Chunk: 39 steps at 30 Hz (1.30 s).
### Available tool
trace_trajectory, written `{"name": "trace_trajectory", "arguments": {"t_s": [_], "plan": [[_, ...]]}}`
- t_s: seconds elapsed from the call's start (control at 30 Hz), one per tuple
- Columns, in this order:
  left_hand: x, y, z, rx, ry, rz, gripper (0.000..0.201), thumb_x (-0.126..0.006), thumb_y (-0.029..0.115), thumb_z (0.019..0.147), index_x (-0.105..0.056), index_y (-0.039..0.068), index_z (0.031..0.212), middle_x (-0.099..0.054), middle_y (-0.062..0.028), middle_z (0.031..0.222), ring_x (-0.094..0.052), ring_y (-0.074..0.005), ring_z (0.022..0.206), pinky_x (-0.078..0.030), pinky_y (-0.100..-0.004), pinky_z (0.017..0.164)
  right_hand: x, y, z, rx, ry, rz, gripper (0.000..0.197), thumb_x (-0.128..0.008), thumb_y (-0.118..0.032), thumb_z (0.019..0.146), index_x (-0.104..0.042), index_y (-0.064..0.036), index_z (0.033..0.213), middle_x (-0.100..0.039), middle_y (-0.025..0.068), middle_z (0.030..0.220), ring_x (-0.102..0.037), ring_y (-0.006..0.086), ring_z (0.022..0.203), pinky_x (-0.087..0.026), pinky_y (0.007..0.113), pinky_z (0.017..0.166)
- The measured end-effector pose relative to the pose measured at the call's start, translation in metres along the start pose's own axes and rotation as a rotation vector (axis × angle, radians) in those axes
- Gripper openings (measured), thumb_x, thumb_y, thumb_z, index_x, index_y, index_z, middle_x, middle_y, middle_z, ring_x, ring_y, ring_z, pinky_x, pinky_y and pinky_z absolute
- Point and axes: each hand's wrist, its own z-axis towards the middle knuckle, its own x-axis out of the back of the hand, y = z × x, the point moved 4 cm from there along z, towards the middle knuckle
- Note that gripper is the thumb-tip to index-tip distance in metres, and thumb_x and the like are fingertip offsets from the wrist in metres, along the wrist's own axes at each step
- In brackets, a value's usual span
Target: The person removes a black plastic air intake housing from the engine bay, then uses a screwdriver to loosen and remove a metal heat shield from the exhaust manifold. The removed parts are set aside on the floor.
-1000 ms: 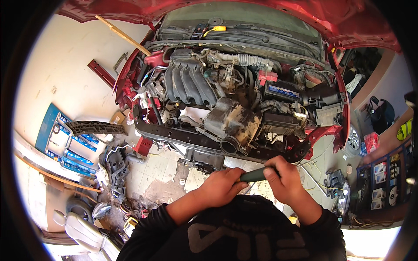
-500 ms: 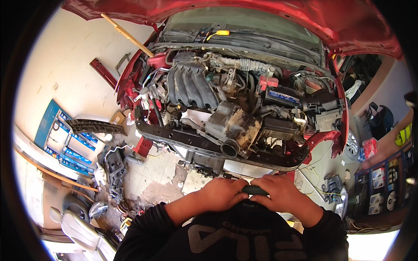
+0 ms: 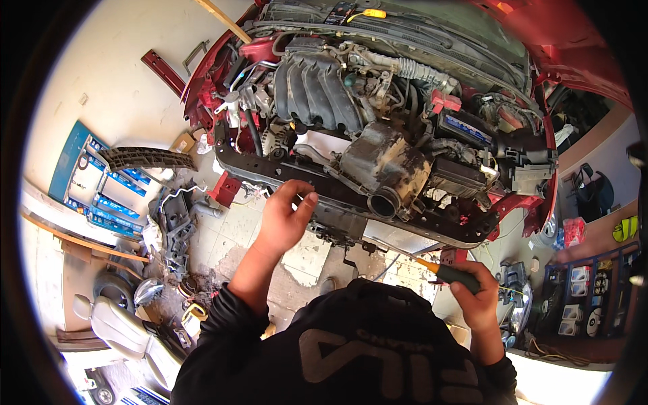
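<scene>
In my right hand (image 3: 474,297) is a screwdriver (image 3: 428,265) with a dark green and orange handle. Its thin shaft points left toward the lower front of the car. My left hand (image 3: 287,216) is raised at the black front crossmember (image 3: 263,169), its fingers bent and the thumb apart, with nothing seen between them. Whether its fingertips touch the crossmember, I cannot tell. Beyond it lies the exposed engine, with a ribbed black intake manifold (image 3: 314,91) and a dusty air filter box (image 3: 385,162).
The red hood (image 3: 574,54) stands raised. A battery (image 3: 466,128) sits right of the engine. Removed car parts (image 3: 177,233) and a car seat (image 3: 121,331) lie at the left. A headlight (image 3: 518,307) is at the right, near a shelf rack (image 3: 587,290). A yellow-handled tool (image 3: 373,13) rests by the windshield.
My hands were together around the dark green handle in front of me. They have parted: the left moved up to the crossmember, the right moved rightward with the screwdriver. The view shifted.
</scene>
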Motion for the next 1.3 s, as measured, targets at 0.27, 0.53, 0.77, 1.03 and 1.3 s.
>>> {"name": "trace_trajectory", "arguments": {"t_s": [0.27,0.53,0.77,1.03,1.3], "plan": [[-0.016,-0.028,0.032,-0.084,-0.152,0.024,0.017,-0.082,0.014,0.103,-0.074,0.002,0.113,-0.074,-0.0127,0.103,-0.069,-0.0251,0.079,-0.058,-0.0361,0.072,-0.015,0.018,-0.031,-0.074,0.351,0.396,0.04,-0.081,-0.018,0.107,-0.067,0.0026,0.138,-0.062,0.0001,0.082,-0.053,0.0075,0.061,-0.041,0.025,0.056],[-0.084,0.053,0.027,-0.424,-0.212,0.23,0.076,-0.094,0.046,0.094,-0.061,0.003,0.147,-0.067,-0.0217,0.138,-0.068,-0.0471,0.125,-0.058,-0.055,0.102,-0.021,0.022,-0.057,-0.116,0.529,0.381,0.031,-0.073,-0.018,0.113,-0.067,0.0001,0.137,-0.061,-0.0005,0.081,-0.048,0.0063,0.059,-0.038,0.025,0.053],[-0.112,0.059,0.019,-0.397,-0.221,0.278,0.091,-0.097,0.047,0.09,-0.053,0.004,0.157,-0.064,-0.0241,0.144,-0.064,-0.0493,0.13,-0.057,-0.0568,0.107,-0.009,0.037,-0.042,-0.148,0.429,0.487,0.031,-0.073,-0.021,0.114,-0.068,-0.0004,0.137,-0.06,-0.0004,0.08,-0.048,0.007,0.059,-0.038,0.025,0.054],[-0.13,0.073,0.009,-0.414,-0.092,0.352,0.096,-0.099,0.039,0.084,-0.051,0.004,0.159,-0.065,-0.0217,0.139,-0.064,-0.047,0.124,-0.059,-0.0561,0.101,0.007,0.066,-0.011,-0.154,0.274,0.692,0.026,-0.073,-0.02,0.115,-0.07,-0.002,0.135,-0.063,0.0015,0.084,-0.05,0.0071,0.063,-0.04,0.025,0.055],[-0.139,0.081,0.006,-0.337,-0.076,0.509,0.096,-0.099,0.042,0.085,-0.053,0.003,0.159,-0.066,-0.0231,0.136,-0.064,-0.048,0.124,-0.057,-0.0569,0.104,0.016,0.103,0.017,-0.162,0.139,0.754,0.028,-0.07,-0.023,0.116,-0.068,-0.0013,0.134,-0.063,0.0036,0.082,-0.049,0.0092,0.061,-0.039,0.026,0.055]]}}
